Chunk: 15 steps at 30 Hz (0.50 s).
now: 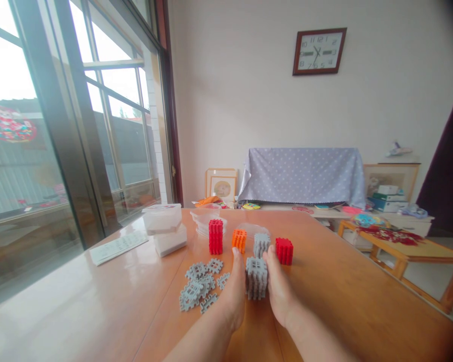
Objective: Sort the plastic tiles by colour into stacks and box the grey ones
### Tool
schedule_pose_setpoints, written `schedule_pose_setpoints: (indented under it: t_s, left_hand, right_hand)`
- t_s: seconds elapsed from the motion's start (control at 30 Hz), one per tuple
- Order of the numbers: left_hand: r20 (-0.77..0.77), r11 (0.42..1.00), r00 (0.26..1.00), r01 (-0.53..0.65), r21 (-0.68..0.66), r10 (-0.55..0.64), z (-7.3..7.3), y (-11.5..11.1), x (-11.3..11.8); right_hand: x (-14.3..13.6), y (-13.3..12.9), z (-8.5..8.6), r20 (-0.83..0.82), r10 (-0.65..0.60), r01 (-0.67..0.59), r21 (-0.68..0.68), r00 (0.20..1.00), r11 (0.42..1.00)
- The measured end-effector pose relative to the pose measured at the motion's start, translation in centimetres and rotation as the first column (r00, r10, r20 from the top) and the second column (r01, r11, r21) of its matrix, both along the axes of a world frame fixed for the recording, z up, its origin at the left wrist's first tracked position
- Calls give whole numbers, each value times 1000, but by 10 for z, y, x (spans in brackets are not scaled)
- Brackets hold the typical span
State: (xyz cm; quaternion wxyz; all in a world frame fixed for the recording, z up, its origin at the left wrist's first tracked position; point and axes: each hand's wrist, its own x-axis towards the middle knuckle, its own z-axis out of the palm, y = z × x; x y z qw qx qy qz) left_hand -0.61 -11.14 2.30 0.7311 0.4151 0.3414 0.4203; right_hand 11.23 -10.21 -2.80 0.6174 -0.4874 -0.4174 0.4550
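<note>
A stack of grey interlocking plastic pieces point(256, 279) stands upright on the table in front of me. My left hand point(234, 289) is at its left side, fingers stretched forward and thumb up. Along the right side lies my right hand point(278, 286), also held flat with the thumb raised. Both palms are very close to the stack; whether they touch it I cannot tell. Just behind is a second grey stack point(261, 244). An orange stack point(239, 241) and a tall red stack point(216, 237) stand to the left, a shorter red one point(284, 251) to the right.
Loose grey pieces point(198, 284) lie in a pile left of my left hand. Translucent plastic boxes point(168, 239), a paper sheet point(119, 247) and clear plastic containers point(207, 221) are on the wooden table point(136, 296). A low wooden table point(411, 244) stands at the right.
</note>
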Motion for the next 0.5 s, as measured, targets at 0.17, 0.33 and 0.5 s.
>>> schedule_pose_setpoints:
  t_s: [0.17, 0.33, 0.5]
  left_hand:
    - [1, 999, 1000, 16, 43, -16, -4, 0, 1]
    - [11, 998, 1000, 27, 52, -28, -11, 1, 2]
    - [7, 999, 1000, -4, 53, 3, -12, 3, 3]
  right_hand:
    - [-3, 0, 1, -147, 18, -31, -85, 989, 996]
    - [-3, 2, -1, -94, 5, -13, -90, 996, 996]
    - [-3, 1, 3, -173, 29, -41, -66, 984, 997]
